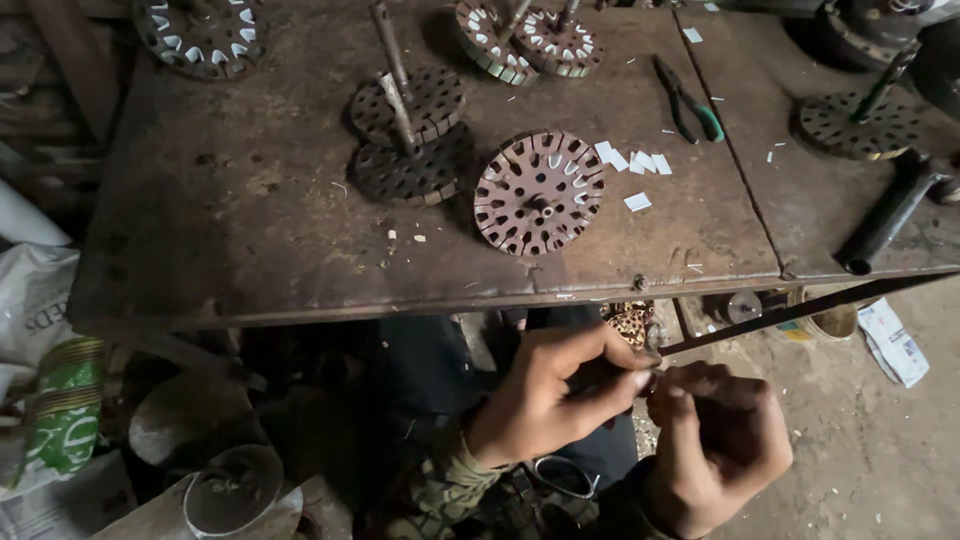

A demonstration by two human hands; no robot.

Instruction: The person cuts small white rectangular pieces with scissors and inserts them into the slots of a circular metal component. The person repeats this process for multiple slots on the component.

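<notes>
Below the front edge of the rusty brown metal desk (250, 200), the left hand (545, 400) and right hand (715, 440) meet, fingers pinched together on the near end of a long thin dark metal strip (790, 310) that runs up to the right. On the desk lie a slotted round rusty metal rotor disc (540, 192) with white paper slips in its slots, loose white paper pieces (635, 162) just beside it, and green-handled pliers (687, 100).

You see a rust-brown desk (250, 200), brown slotted discs (539, 192) with white slips, green-handled pliers (688, 105), a camouflage sleeve (440, 490) and a green-and-white bag (62, 420).
</notes>
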